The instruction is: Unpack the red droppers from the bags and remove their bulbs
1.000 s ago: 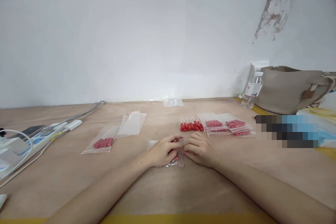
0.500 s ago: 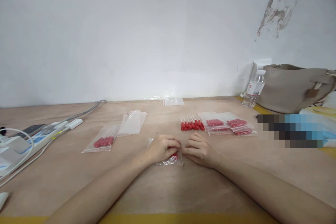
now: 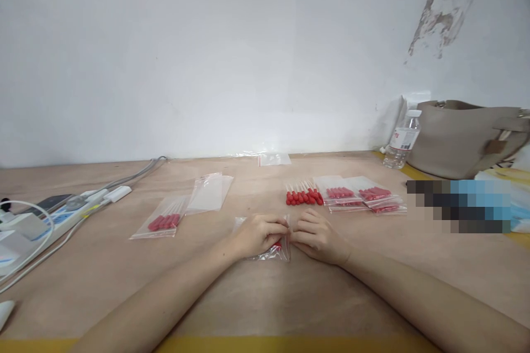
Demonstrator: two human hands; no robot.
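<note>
A clear zip bag (image 3: 273, 254) with something red in it lies on the table between my hands. My left hand (image 3: 259, 236) rests over this bag and covers most of it, fingers closed at its right edge. From the other side, my right hand (image 3: 317, 237) has its thumb and fingertips pinched together at the same edge, and the two hands' fingertips almost meet. Just beyond them is a row of loose white sticks with red tips (image 3: 304, 197). To their right, several filled zip bags (image 3: 345, 202) lie overlapping.
Left of my hands are a zip bag of red-tipped sticks (image 3: 164, 223) and flat clear bags (image 3: 210, 194). Another bag (image 3: 274, 160) lies by the wall. A power strip (image 3: 62, 223) with cables is at far left. A water bottle (image 3: 402, 139) and a grey handbag (image 3: 451, 140) stand at right.
My left fingers have shifted slightly right along the bag's edge, closer to my right fingertips. My right hand stays nearly in place, and the other things lie as before.
</note>
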